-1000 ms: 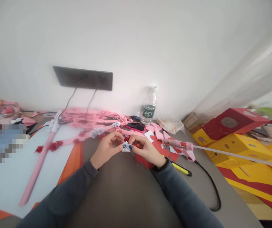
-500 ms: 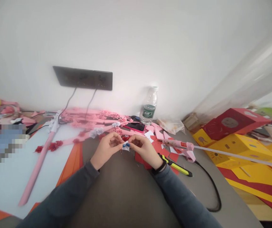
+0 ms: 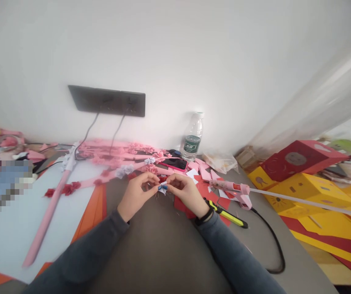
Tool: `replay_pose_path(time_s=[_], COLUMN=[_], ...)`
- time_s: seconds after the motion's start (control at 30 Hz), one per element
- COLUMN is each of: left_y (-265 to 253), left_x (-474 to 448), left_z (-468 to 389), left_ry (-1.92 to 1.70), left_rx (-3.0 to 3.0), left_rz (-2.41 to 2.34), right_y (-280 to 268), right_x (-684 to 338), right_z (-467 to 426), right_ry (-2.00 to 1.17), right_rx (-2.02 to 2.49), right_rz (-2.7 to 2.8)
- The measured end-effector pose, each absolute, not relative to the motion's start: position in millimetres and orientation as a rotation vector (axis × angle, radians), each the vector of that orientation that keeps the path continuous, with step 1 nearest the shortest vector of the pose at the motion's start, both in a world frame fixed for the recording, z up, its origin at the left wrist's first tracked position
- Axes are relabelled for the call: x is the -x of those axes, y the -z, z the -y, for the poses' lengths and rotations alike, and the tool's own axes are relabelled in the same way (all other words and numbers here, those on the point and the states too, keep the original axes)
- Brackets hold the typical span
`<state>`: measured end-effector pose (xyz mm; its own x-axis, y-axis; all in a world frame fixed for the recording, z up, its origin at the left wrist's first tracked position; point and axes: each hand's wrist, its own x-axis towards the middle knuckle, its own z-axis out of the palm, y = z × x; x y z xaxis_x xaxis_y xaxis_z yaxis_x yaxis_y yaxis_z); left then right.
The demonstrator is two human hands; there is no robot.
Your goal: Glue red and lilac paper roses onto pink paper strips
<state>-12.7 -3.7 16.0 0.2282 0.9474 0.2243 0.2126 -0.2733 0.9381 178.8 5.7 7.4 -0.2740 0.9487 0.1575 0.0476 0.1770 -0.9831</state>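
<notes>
A small folded piece of white paper (image 3: 163, 189) is pinched between both my hands, above the grey table. My left hand (image 3: 139, 192) grips it from the left, thumb and fingertips pressed together. From the right, my right hand (image 3: 188, 192) pinches the same piece, with blue showing at the thumb tips. Just beyond the fingers lie a phone (image 3: 175, 164) in a pink case and pink strips with paper flowers (image 3: 124, 170). Beside my right wrist rests a yellow utility knife (image 3: 230, 216), near red paper scraps (image 3: 202, 192).
A pink glue gun (image 3: 232, 188) with a long glue stick and black cable lies to the right. Yellow and red paper boxes (image 3: 310, 190) stand beyond it. A water bottle (image 3: 193, 141) stands by the wall. A pink rolled tube (image 3: 48, 222) lies on white sheets at left.
The fingers have shifted slightly around the white paper, whose visible shape differs a little. Both hands stay in nearly the same place.
</notes>
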Motion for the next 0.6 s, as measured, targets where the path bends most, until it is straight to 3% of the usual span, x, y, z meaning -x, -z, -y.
replay_pose_path(time_s=[0.2,0.4,0.6], left_y=[-14,-8,-7], left_x=[9,1,0], left_z=[7,13,12], left_ry=[-1.150,-1.156,-1.234], left_rx=[-1.762,-1.444,-1.410], left_rz=[-1.192,-1.049,-1.016], right_y=[-7,-7,-5], right_x=[-175,-173,-174], right_z=[-4,-2,-3], right_ry=[-1.192,-1.102,-1.186], right_rx=[0.979,1.010,0.963], right_rz=[1.482,1.448,1.448])
